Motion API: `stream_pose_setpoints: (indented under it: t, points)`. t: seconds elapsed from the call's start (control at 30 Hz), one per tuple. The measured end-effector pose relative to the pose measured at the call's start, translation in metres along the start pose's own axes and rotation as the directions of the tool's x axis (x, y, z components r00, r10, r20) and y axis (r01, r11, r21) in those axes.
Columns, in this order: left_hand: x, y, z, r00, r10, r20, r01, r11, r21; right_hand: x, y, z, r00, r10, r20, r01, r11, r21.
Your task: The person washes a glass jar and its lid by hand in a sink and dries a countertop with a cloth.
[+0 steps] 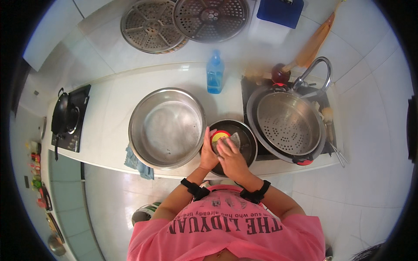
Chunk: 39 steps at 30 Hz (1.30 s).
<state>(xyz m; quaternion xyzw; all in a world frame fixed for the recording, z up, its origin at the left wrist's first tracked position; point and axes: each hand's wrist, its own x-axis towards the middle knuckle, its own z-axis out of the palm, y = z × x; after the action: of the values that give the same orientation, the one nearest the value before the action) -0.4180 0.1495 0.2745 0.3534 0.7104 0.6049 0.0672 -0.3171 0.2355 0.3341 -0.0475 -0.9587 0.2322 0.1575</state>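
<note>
My left hand (209, 156) grips a round lid or tin (221, 134) with a red rim and a yellow face, held over a dark-bottomed metal pan (249, 143). Across that face lie the fingers of my right hand (233, 160), pressing a greyish mesh-like scrubbing cloth (235, 141) against it. My palm and fingers hide part of the round piece, so its depth cannot be told. Just left of my hands stands a wide stainless steel basin (169, 130), with a little liquid or wet sheen on its bottom.
At right, a perforated steel steamer pot (287, 127) sits in a larger basin under a curved faucet (328, 71). A blue liquid bottle (214, 75) stands behind. Steamer plates (210, 16) lean at the wall. A blue-grey cloth (138, 164) hangs over the counter edge; a wok (62, 114) rests far left.
</note>
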Motion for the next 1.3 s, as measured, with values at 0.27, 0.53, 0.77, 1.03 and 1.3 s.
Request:
stream_pose_setpoints:
  t: [0.27, 0.53, 0.77, 1.03, 1.3]
  points:
    - [-0.004, -0.009, 0.003, 1.0, 0.003, 0.0, -0.003, 0.999, 0.053, -0.003, -0.009, 0.005, 0.999, 0.029, -0.03, -0.029, 0.999, -0.018]
    - [-0.005, -0.001, 0.001, 1.0, 0.016, -0.003, -0.015, 0.997, 0.081, -0.01, -0.013, 0.005, 0.998, 0.056, 0.001, -0.056, 0.998, -0.042]
    - [-0.005, -0.008, 0.001, 1.0, -0.011, 0.008, 0.011, 1.0, 0.021, -0.009, -0.012, 0.006, 0.994, 0.102, 0.026, -0.1, 0.993, -0.058]
    - [-0.004, -0.001, 0.002, 0.999, 0.031, 0.012, -0.031, 0.996, 0.08, -0.006, -0.008, 0.014, 0.996, 0.076, -0.055, -0.086, 0.971, -0.223]
    - [0.007, 0.022, -0.004, 0.994, 0.065, 0.09, -0.08, 0.98, 0.182, 0.007, 0.049, 0.044, 0.834, 0.551, -0.006, -0.361, 0.555, 0.749]
